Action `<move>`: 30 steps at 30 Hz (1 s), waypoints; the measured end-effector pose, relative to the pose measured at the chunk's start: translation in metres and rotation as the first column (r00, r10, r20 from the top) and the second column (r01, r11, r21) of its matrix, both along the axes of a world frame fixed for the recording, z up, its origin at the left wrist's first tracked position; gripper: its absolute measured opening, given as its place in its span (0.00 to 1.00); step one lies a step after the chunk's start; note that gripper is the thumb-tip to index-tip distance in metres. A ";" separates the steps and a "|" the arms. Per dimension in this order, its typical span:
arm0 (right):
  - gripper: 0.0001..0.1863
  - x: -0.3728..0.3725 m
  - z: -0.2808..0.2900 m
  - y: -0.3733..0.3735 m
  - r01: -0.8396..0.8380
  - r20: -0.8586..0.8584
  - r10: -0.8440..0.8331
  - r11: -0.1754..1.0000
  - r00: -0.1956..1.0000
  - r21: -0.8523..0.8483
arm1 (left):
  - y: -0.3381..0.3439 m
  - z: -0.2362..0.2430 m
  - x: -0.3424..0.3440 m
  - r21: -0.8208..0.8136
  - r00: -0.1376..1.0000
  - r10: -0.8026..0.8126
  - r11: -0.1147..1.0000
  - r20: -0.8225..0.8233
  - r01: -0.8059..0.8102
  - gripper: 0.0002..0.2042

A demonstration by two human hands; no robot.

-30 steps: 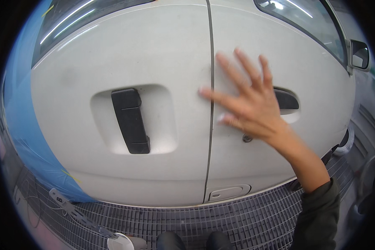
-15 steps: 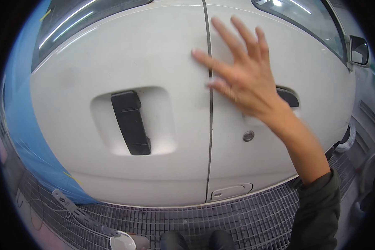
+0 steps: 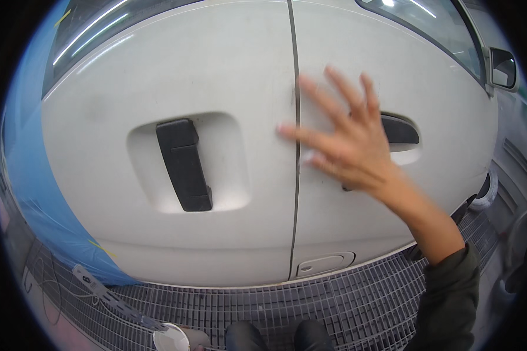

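Observation:
My right hand [image 3: 345, 137], blurred, is open with fingers spread, on or just over the white vehicle's side [image 3: 240, 76], across the vertical door seam [image 3: 295, 205]. I cannot tell if its palm touches. It holds nothing and partly covers a black handle [image 3: 399, 130] on the right-hand door. To its left, a black upright handle [image 3: 183, 169] sits in a recessed panel. My left hand cannot be made out.
Blue plastic masking [image 3: 32, 169] covers the left end. A side mirror [image 3: 502, 70] juts out at upper right. Below are floor grating [image 3: 363, 304], my shoes [image 3: 243, 336], a white container [image 3: 171, 337], a long perforated strip [image 3: 93, 284] and loose cables [image 3: 52, 281].
My spread right hand moved up the panel half a second ago and has since come back down, to about where it was a second ago.

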State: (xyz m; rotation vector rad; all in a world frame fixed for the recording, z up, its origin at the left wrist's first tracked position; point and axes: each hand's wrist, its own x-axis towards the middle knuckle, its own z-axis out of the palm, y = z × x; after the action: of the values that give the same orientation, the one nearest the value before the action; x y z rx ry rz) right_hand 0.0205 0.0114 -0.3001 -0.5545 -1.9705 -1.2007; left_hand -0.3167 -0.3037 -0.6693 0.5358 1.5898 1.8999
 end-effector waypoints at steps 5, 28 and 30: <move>0.28 -0.015 0.044 0.011 0.038 -0.142 -0.014 0.985 0.990 0.168 | 0.009 -0.003 -0.004 -0.077 0.994 0.004 0.997 -0.113 -0.013 0.34; 0.20 0.002 -0.013 0.002 0.074 -0.013 -0.075 0.997 0.997 -0.029 | 0.005 -0.024 -0.015 0.023 0.993 0.071 0.997 -0.097 -0.069 0.27; 0.21 0.003 0.003 -0.004 0.079 -0.034 -0.078 0.997 0.996 0.027 | 0.003 -0.009 -0.016 -0.076 0.987 0.032 0.996 -0.155 -0.044 0.26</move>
State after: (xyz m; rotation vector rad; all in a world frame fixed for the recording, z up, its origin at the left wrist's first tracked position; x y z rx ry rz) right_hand 0.0232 0.0072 -0.2976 -0.6388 -1.9173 -1.2578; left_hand -0.3323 -0.3007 -0.6783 0.6355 1.7773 1.8526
